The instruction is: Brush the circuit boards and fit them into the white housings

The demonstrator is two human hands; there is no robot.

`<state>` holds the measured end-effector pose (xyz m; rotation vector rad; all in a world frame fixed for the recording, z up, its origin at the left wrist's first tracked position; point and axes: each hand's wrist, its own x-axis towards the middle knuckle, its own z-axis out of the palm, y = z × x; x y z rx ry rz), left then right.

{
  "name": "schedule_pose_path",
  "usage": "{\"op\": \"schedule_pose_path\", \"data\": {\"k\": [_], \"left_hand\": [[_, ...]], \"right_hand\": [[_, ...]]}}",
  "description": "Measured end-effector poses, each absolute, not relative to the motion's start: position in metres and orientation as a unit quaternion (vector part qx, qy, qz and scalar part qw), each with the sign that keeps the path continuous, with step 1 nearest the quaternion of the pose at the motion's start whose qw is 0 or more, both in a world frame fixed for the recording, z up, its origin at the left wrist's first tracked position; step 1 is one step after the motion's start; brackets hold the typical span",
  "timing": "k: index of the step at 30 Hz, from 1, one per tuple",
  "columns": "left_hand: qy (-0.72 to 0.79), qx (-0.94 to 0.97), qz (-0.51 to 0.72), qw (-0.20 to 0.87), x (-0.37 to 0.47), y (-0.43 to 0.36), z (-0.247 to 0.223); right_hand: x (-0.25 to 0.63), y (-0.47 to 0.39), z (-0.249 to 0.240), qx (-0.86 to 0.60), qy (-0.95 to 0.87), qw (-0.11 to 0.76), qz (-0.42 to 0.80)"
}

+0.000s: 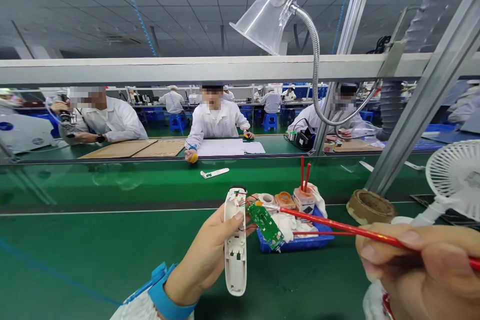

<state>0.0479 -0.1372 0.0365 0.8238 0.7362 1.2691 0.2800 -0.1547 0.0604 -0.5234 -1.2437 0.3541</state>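
My left hand (pixel 210 245) is closed on a long white plastic housing (pixel 235 272), held upright with the thumb over its inner side. Thin red and black wires link the housing to a green circuit board (pixel 267 224), which hangs tilted just right of it. At the right edge my right hand (pixel 416 260) pinches a red-handled brush (pixel 337 222). The brush tip lies over the upper left end of the board; whether it touches is hard to tell. A blue wristband (pixel 168 297) circles my left wrist.
Behind the board, a blue tray (pixel 311 242) holds small jars, white cloths and red sticks. Right of it are a tape roll (pixel 370 206) and a white fan (pixel 455 175). A white part (pixel 215 173) lies on the green belt (pixel 150 185). A lamp (pixel 262 20) hangs above; people sit opposite.
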Motion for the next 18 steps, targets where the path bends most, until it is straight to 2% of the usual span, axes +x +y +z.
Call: {"op": "schedule_pose_path", "data": {"k": [4,10,18], "left_hand": [[0.329,0.358,0.567,0.665,0.048,-0.138,0.038],[0.332,0.367,0.569,0.657,0.046,-0.139,0.040],[0.370,0.391,0.549,0.640,0.042,-0.139,0.039]], "right_hand": [[0.277,-0.152,0.058,-0.249,-0.611,0.733,0.166],[0.272,-0.150,0.048,-0.272,-0.590,0.739,0.180],[0.268,-0.164,0.057,-0.289,-0.607,0.727,0.138]]}}
